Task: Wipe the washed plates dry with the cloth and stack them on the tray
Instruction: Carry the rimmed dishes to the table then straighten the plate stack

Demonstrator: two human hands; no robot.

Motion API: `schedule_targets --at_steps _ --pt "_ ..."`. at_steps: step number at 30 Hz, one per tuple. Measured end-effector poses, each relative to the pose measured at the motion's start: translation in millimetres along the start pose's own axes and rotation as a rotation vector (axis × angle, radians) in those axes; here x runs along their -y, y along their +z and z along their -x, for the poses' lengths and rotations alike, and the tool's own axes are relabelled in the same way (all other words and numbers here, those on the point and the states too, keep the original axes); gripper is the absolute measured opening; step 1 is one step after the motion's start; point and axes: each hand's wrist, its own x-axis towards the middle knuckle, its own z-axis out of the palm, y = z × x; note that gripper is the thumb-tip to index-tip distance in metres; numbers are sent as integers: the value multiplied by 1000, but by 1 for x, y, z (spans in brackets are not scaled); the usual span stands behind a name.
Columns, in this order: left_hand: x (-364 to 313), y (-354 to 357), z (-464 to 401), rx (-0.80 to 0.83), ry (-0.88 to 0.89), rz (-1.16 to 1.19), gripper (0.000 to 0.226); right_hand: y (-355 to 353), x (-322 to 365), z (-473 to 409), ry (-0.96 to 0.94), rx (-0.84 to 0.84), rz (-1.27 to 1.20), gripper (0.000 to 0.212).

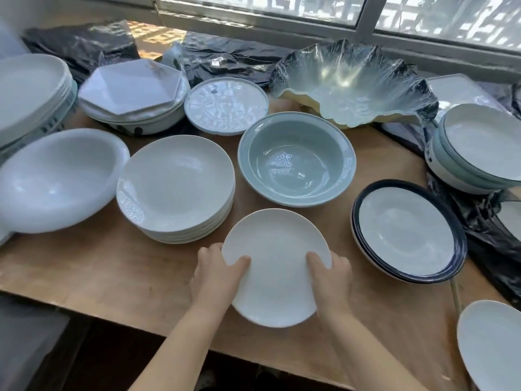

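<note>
Now gripping a white plate (277, 266) from both sides above the near edge of the wooden table (112, 272): left hand (215, 273) and right hand (329, 275) curled round the rim, thumbs on top. Behind it, an empty pale blue bowl (296, 159). Just left, a stack of white plates (176, 187); right, dark-rimmed plates (408, 231). Further back, a wrapped scalloped bowl (352, 80), holding nothing.

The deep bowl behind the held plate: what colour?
Pale blue-green bowl, plain glaze, seen in the head view.
</note>
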Motion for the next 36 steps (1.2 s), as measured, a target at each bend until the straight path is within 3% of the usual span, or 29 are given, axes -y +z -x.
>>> schedule_targets --at_steps 7,18,29,36 --pt "1 4 1 -34 20 -37 54 1 -3 0 -16 -30 17 20" --pt "16 19 -9 -88 24 128 50 5 -13 -7 -57 -42 -29 6" --pt "21 24 -12 -102 27 171 44 7 -10 -13 -38 9 8 20" --pt "14 18 -10 -43 -4 156 35 8 -10 -11 -3 22 -49 16"
